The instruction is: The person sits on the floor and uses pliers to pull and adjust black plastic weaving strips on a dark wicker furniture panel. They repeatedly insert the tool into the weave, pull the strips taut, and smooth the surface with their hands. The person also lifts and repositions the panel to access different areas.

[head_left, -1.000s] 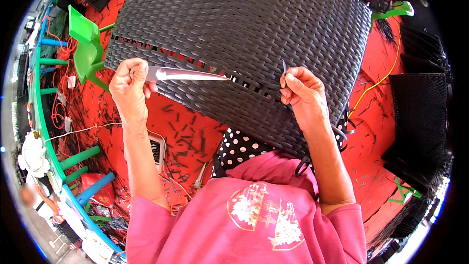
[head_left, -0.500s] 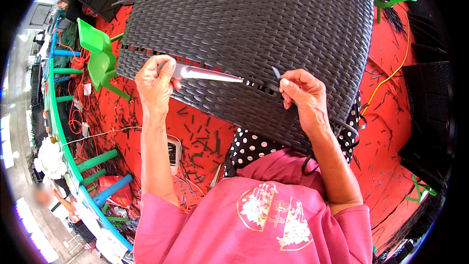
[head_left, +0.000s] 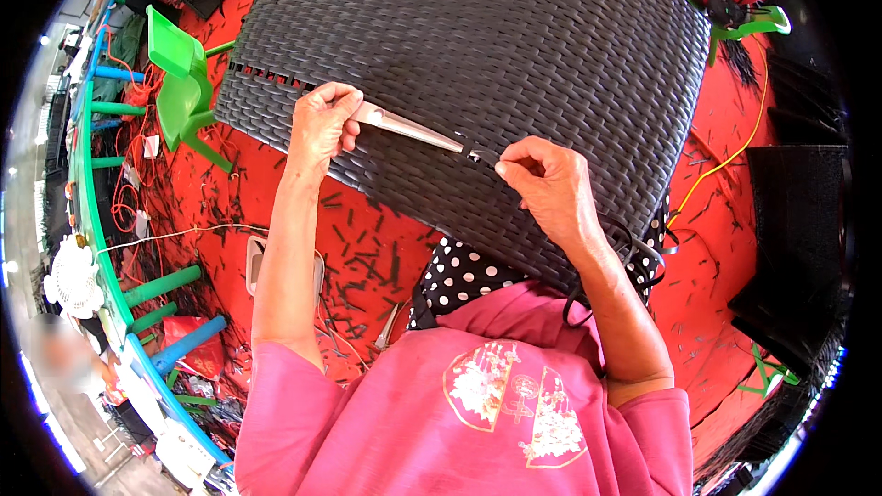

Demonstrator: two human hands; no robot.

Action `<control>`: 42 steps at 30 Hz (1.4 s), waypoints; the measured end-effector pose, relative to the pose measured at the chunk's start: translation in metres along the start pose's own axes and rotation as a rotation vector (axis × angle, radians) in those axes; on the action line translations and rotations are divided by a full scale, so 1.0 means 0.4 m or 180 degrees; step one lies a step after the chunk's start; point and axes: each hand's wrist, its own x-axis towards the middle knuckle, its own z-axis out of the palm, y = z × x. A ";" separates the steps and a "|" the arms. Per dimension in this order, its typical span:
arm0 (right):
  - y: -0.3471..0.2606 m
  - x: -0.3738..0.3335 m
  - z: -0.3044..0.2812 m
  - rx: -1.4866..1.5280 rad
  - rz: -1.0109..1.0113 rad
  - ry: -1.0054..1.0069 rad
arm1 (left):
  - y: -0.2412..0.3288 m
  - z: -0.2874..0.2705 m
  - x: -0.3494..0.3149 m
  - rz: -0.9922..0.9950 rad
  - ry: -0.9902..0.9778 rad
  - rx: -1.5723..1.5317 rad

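A large black woven panel of flat plastic strips lies in front of me and over my lap. My left hand pinches the wide end of a flat, tapered metal weaving needle. Its narrow tip points right and rests at a row in the weave. My right hand is closed, thumb against forefinger, on a thin black plastic strip beside that tip. Whether the strip is joined to the needle I cannot tell. Red floor shows through an open slit left of my left hand.
Black strip scraps litter the red floor. Green chairs stand at the far left and far right. A green and blue pipe rail curves along the left, near a white fan. A yellow cord runs at right.
My left hand and the needle have moved right, toward my right hand. My right hand has shifted slightly left and lower, its strip end now down at the weave. The view has shifted slightly.
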 end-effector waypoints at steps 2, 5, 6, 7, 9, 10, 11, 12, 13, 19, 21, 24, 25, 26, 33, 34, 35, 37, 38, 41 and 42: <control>-0.009 0.003 0.008 -0.0293 0.0028 -0.0017 | -0.003 0.002 0.005 -0.0054 0.0021 0.0072; -0.020 0.006 0.025 -0.0582 0.0084 -0.0010 | -0.012 0.002 0.001 0.0023 0.0047 0.0018; -0.021 0.007 0.029 -0.0652 0.0105 -0.0003 | -0.015 0.002 -0.001 0.0045 0.0054 -0.0038; -0.016 0.007 0.033 -0.0687 0.0148 0.0024 | -0.017 0.000 -0.001 0.0035 0.0037 -0.0052; -0.006 0.012 0.043 -0.0677 0.0171 0.0038 | -0.020 -0.004 -0.002 0.0016 0.0000 -0.0077; -0.003 0.014 0.046 -0.0676 0.0186 0.0043 | -0.023 -0.005 -0.002 0.0041 -0.0001 -0.0100; -0.005 0.014 0.048 -0.0665 0.0201 0.0066 | -0.025 -0.006 -0.002 0.0067 -0.0003 -0.0122; -0.010 0.014 0.050 -0.0655 0.0216 0.0090 | -0.026 -0.007 -0.002 0.0093 -0.0005 -0.0145; -0.013 0.013 0.051 -0.0644 0.0231 0.0116 | -0.026 -0.008 -0.003 0.0097 0.0003 -0.0191; -0.022 0.024 0.059 -0.0927 0.0309 0.0053 | -0.028 -0.012 -0.012 0.0127 0.0037 -0.0373; -0.025 0.029 0.063 -0.1002 0.0219 0.0058 | -0.030 -0.011 -0.013 0.0134 0.0033 -0.0407; -0.017 0.037 0.068 -0.1055 -0.0017 0.0094 | -0.034 -0.016 -0.009 0.0180 -0.0032 -0.0317; -0.014 0.039 0.072 -0.1055 -0.0107 0.0107 | -0.035 -0.018 -0.009 0.0180 -0.0029 -0.0317; -0.018 0.041 0.074 -0.1123 -0.0109 0.0044 | -0.036 -0.017 -0.009 0.0180 -0.0025 -0.0317; -0.005 0.069 0.099 -0.1766 -0.0701 -0.0171 | -0.042 -0.006 -0.014 0.0267 0.0021 -0.0330; -0.007 0.075 0.108 -0.1856 -0.0783 -0.0188 | -0.043 -0.006 -0.015 0.0279 0.0029 -0.0353; -0.015 0.080 0.113 -0.1995 -0.0700 -0.0281 | -0.046 -0.003 -0.015 0.0290 0.0037 -0.0377; -0.022 0.079 0.111 -0.1957 -0.0831 -0.0294 | -0.032 0.002 -0.019 0.0223 0.0074 -0.0434; -0.024 0.080 0.107 -0.1936 -0.0908 -0.0300 | -0.030 0.003 -0.023 0.0248 0.0062 -0.0440; -0.020 0.098 0.094 -0.1709 -0.1389 -0.0268 | -0.029 0.005 -0.019 0.0220 0.0136 -0.0479; -0.015 0.100 0.095 -0.1665 -0.1609 -0.0243 | -0.041 0.000 -0.012 0.0288 0.0075 -0.0369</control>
